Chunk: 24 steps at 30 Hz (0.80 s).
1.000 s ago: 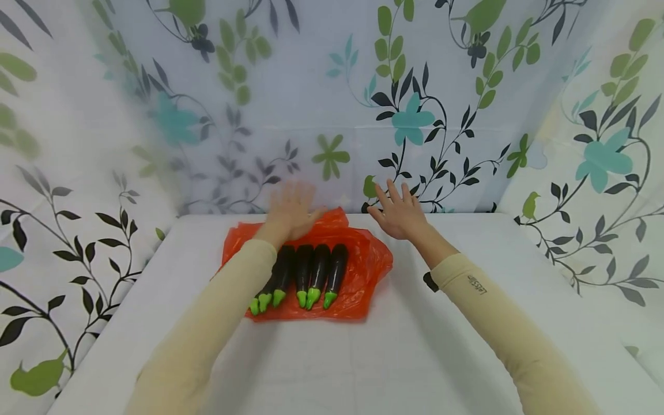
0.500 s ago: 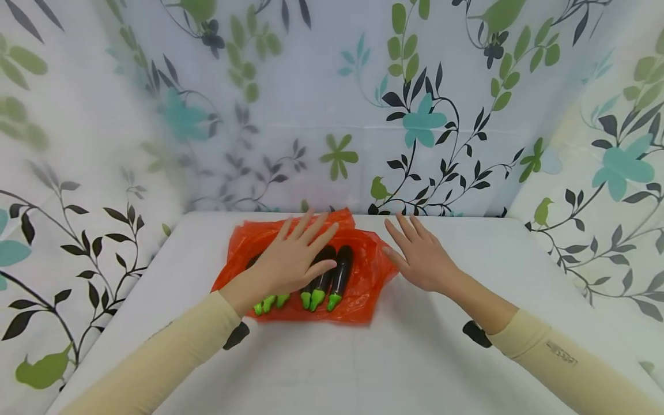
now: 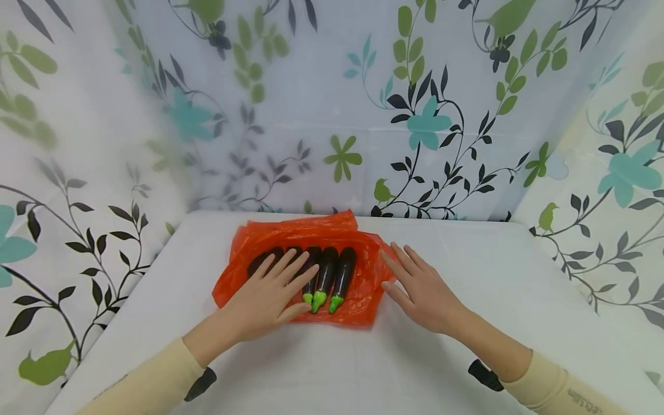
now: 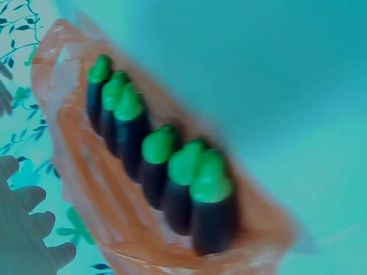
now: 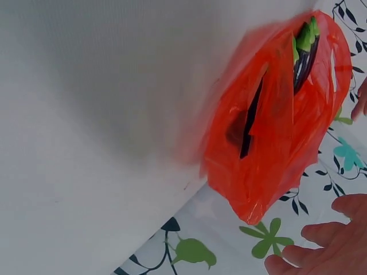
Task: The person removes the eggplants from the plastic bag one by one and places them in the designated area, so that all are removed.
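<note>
Several dark purple eggplants with bright green caps lie side by side on a red plastic bag, their stem ends toward me. My left hand, fingers straight and spread, overlaps the left eggplants in the head view and hides part of them. In the left wrist view its fingertips show apart from the eggplants. At the bag's right edge is my right hand, palm down with extended fingers. The right wrist view has the bag bunched beyond its fingers. Both hands hold nothing.
A white table carries the bag. Behind it and at both sides hangs a white curtain printed with leaves, birds and flowers. Dark wrist-worn devices show under the left cuff and right cuff.
Both hands have drawn back from the table's far edge toward me, fingers still spread. The left passed over the eggplants. The eggplants and bag lie as before; the head view has shifted slightly.
</note>
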Available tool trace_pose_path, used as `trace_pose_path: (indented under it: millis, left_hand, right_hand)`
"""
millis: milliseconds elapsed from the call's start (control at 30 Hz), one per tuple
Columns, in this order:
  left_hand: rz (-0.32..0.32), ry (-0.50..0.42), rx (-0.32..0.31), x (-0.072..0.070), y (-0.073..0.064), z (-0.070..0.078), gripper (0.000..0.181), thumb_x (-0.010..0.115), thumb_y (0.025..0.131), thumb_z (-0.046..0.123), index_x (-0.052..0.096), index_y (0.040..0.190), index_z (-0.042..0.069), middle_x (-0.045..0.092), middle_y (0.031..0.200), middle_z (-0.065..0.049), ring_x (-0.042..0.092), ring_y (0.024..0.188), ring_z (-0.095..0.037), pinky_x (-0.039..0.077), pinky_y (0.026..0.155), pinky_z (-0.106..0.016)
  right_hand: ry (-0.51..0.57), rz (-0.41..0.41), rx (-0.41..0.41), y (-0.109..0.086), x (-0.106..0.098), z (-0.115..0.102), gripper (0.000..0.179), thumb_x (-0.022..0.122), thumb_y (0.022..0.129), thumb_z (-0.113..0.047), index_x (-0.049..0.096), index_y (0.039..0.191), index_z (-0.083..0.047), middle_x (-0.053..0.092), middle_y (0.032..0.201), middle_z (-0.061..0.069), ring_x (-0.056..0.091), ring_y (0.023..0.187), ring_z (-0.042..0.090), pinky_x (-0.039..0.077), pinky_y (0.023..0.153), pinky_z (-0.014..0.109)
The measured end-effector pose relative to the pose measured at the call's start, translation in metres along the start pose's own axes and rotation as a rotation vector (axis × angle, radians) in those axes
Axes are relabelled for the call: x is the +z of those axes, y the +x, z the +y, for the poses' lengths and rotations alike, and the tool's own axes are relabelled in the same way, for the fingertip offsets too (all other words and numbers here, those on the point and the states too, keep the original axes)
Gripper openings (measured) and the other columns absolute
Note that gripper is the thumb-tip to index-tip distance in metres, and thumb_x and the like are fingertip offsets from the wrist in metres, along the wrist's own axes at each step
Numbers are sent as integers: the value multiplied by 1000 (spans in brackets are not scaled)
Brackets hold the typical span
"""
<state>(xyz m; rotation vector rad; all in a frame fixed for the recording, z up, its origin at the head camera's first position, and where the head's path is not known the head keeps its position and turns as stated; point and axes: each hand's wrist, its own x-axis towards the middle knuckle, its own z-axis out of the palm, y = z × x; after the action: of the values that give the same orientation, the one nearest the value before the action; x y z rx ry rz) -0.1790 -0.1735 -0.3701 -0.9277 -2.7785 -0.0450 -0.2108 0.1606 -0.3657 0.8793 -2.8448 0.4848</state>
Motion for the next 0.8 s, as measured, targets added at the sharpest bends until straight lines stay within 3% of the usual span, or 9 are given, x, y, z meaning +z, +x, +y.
trace_pose_path:
  millis: [167,300,533,667,800]
  left_hand:
    - [-6,-7,-24,9,-16,-9,67,52,97,51,34,153,18,27,159,-9,19,147,-34,20,115,-57]
    - [44,15,-15,12,-26,-19,66,64,93,43,44,148,13,42,150,-14,35,140,-36,34,109,-54]
    - [144,24,-42,15,-33,-34,56,79,83,28,60,132,8,64,117,-10,63,103,-26,55,83,-41]
    - [180,9,-92,13,-36,-40,51,81,81,23,63,126,6,64,97,-5,61,73,-16,54,59,-28]
    - [141,-20,-191,7,-40,-47,47,80,83,22,63,124,6,60,76,0,48,54,-10,42,45,-23]
  right_hand:
    - [17,-13,-8,0,2,-5,65,45,100,-48,28,155,-17,20,161,9,17,146,37,27,110,61]
    - [24,-1,-25,-1,4,-6,64,46,101,-46,29,155,-17,22,161,10,19,145,38,29,108,62]
    - [58,-17,-28,-2,8,-8,64,46,101,-45,29,155,-15,22,161,11,19,146,37,29,108,62]
    - [70,-31,-32,-2,9,-9,64,45,101,-47,29,155,-16,23,161,9,18,146,35,29,109,61]
    - [80,-41,-19,-2,9,-11,64,44,101,-47,27,155,-18,22,161,7,19,147,34,28,110,60]
